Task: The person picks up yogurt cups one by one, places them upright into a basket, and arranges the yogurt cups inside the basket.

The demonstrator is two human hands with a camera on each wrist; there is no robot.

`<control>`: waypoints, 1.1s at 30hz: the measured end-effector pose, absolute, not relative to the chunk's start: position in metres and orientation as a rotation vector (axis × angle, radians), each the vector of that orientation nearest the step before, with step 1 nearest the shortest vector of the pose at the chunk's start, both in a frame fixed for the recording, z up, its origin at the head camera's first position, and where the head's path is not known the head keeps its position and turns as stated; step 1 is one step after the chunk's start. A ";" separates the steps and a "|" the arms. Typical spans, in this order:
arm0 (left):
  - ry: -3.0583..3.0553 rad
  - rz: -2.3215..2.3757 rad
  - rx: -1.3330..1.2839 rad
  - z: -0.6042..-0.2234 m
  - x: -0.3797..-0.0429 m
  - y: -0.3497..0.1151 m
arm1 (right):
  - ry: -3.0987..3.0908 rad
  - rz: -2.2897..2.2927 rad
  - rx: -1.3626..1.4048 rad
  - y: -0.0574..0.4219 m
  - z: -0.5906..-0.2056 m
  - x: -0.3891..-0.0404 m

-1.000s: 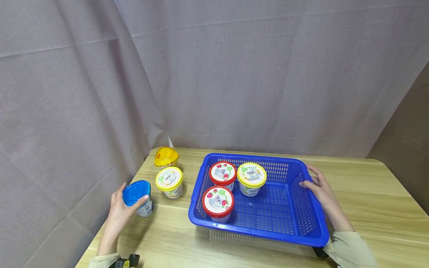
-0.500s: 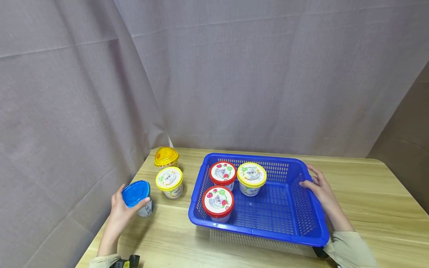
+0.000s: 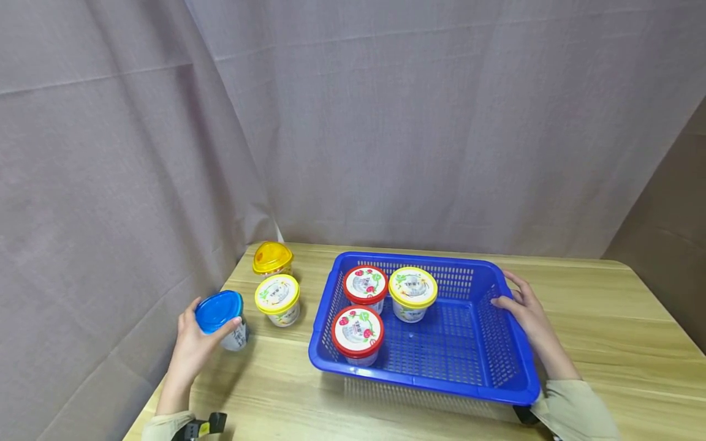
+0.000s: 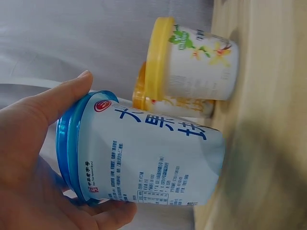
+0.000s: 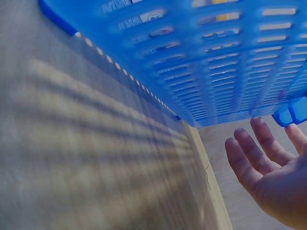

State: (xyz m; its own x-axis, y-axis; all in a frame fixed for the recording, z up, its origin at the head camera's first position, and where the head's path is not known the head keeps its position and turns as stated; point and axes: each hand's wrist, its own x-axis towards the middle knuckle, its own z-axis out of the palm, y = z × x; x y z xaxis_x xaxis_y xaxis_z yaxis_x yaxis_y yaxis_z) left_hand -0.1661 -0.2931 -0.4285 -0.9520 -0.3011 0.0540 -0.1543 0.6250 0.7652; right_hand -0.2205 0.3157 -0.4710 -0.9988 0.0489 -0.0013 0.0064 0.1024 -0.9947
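My left hand [image 3: 190,349] grips a white paper cup with a blue lid [image 3: 219,311] from its left side. The left wrist view shows the thumb and fingers around the rim of this cup [image 4: 148,158], its printed side facing the camera. Whether its base touches the table I cannot tell. My right hand [image 3: 532,321] holds the right rim of a blue plastic basket [image 3: 474,380], thumb over the inside. In the right wrist view several fingers of that hand [image 5: 278,182] stretch out below the rim. Two red-lidded cups [image 3: 357,331] and a yellow-lidded cup [image 3: 413,288] stand inside the basket.
A yellow-lidded cup [image 3: 277,295] stands just beyond the blue-lidded one, and a cup with a domed amber lid [image 3: 273,257] behind it. Grey cloth [image 3: 386,122] hangs along the back and left of the wooden table [image 3: 623,331].
My left hand and the blue-lidded cup have shifted slightly left and up in the head view. The right hand stays on the rim, and the basket has barely moved.
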 end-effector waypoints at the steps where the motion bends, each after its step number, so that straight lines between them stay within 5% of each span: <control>1: -2.670 -1.226 0.372 -0.426 -0.167 -0.294 | -2.305 2.086 -0.059 0.315 -0.471 -0.220; 33: -2.643 -1.178 0.025 -0.330 -0.217 -0.255 | -2.259 2.109 -0.034 0.316 -0.473 -0.220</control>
